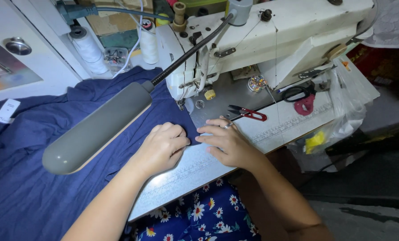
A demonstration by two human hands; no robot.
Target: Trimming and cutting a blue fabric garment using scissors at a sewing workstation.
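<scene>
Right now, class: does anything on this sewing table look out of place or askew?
Nothing stands out. Both hands, left and right, rest at the blue fabric's edge; red snips and black scissors lie flat beside the machine.

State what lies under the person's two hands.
Under the left hand: navy fabric. Under the right hand: the fabric's edge and pale table. Exactly what the palms cover is hidden.

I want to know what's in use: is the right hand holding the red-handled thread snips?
No, the red-handled thread snips lie on the table apart from the right hand, which rests flat beside the blue fabric.
</scene>
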